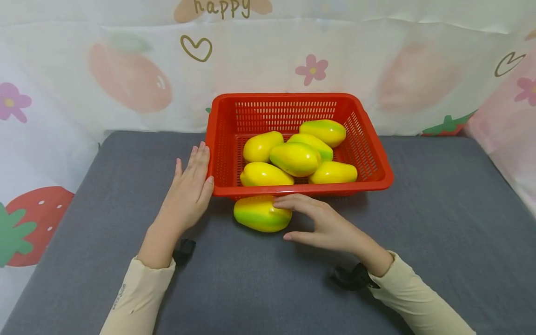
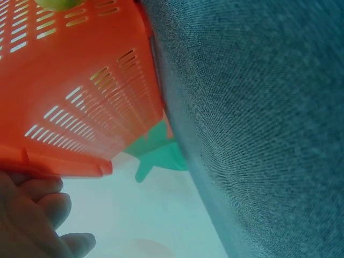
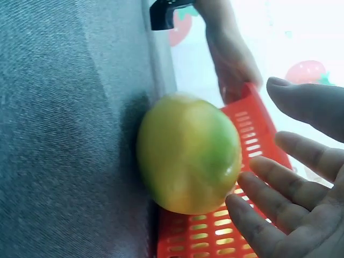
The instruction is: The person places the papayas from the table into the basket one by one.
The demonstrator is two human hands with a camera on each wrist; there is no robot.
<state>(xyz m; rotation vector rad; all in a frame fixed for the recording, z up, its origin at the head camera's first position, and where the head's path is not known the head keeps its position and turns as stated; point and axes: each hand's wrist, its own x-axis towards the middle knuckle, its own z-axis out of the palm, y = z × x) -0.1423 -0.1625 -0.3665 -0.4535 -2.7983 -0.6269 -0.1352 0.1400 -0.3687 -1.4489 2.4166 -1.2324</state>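
Note:
A red plastic basket (image 1: 299,190) with slotted walls holds several yellow-green mangoes (image 1: 295,159). Along its left rim my left hand (image 1: 187,193) lies with straight fingers; in the left wrist view, fingertips (image 2: 51,201) show right at the rim. One more mango (image 1: 261,215) lies on the grey cloth against the basket's front side. Over that mango's right end reaches my right hand (image 1: 324,221), thumb and fingers spread apart. The right wrist view has the mango (image 3: 188,156) in front of the loosely extended fingers (image 3: 290,185), with the fingertips close to its surface.
Grey cloth (image 1: 259,288) covers the table. Behind the basket hangs a pale curtain (image 1: 251,60) printed with fruit, flowers and hearts. A black band with a camera sits on each wrist, such as the right wrist camera (image 1: 349,278).

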